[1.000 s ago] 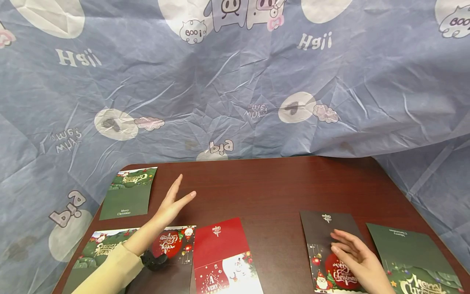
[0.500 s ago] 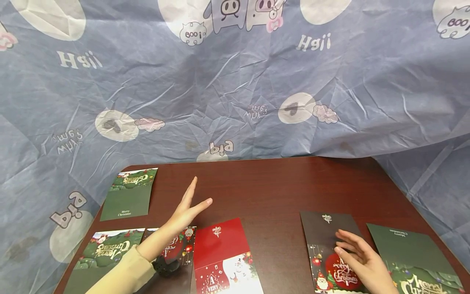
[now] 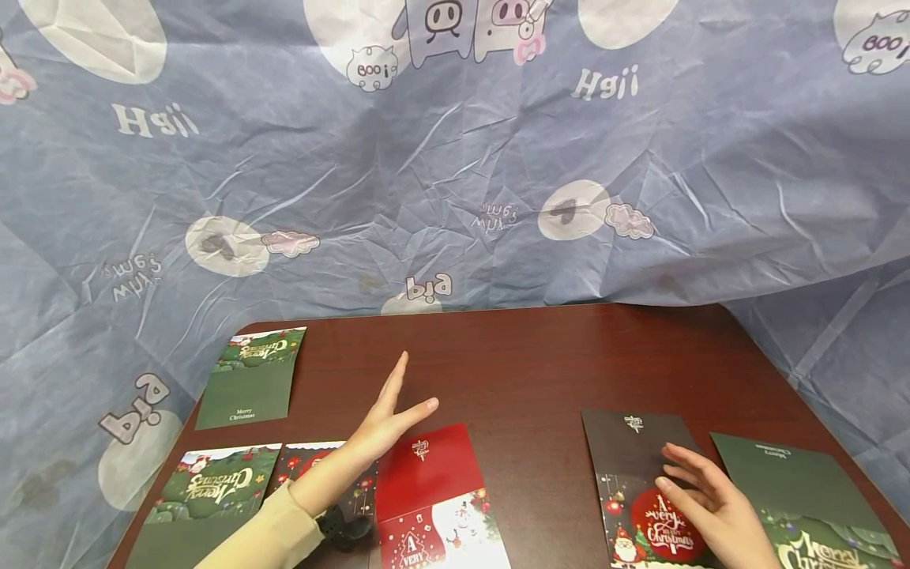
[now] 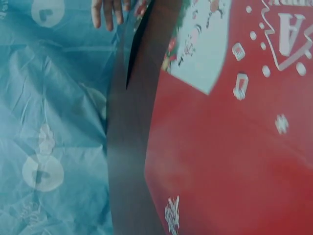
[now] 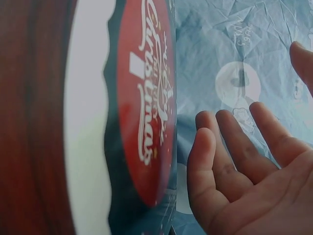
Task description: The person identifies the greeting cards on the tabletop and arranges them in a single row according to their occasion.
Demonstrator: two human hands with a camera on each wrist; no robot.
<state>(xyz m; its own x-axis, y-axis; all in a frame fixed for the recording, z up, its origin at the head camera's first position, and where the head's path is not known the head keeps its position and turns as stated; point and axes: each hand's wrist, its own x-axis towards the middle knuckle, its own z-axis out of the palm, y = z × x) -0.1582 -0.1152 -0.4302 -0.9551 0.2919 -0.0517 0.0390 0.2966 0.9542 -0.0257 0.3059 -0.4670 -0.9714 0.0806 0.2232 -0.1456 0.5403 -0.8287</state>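
My left hand is raised over the table with straight fingers and the thumb spread, holding nothing. Close beneath it lies an unfolded red Christmas card, which also fills much of the left wrist view. The left forearm partly covers a dark Christmas card. On the right, my right hand hovers with loosely bent fingers and nothing in them. It overlaps another dark Christmas card, whose red ball print stands large beside the fingers in the right wrist view.
Green Christmas cards lie around: one at the back left, one at the front left and one at the right edge. The dark red table backs onto a hanging blue printed cloth.
My left hand has moved rightward, from beside the back left green card toward the red card. The right hand has shifted slightly right. The cards stay in place.
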